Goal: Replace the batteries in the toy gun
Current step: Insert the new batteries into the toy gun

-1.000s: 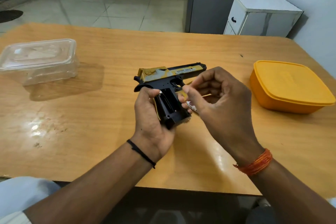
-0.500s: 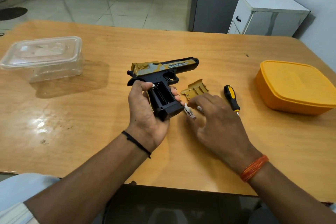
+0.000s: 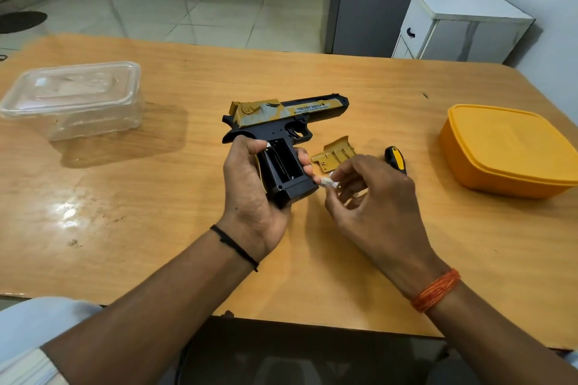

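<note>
At frame centre, the left hand grips the toy gun; the right hand pinches a mostly hidden battery, covering the screwdriver tip.

Bare forearms, black cord on left wrist, orange thread band on right

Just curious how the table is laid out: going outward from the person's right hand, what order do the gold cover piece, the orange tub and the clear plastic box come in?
From the right hand:
1. Gold cover piece, just beyond the fingertips.
2. Orange tub, off to the right.
3. Clear plastic box, far left, past the toy gun.
</note>
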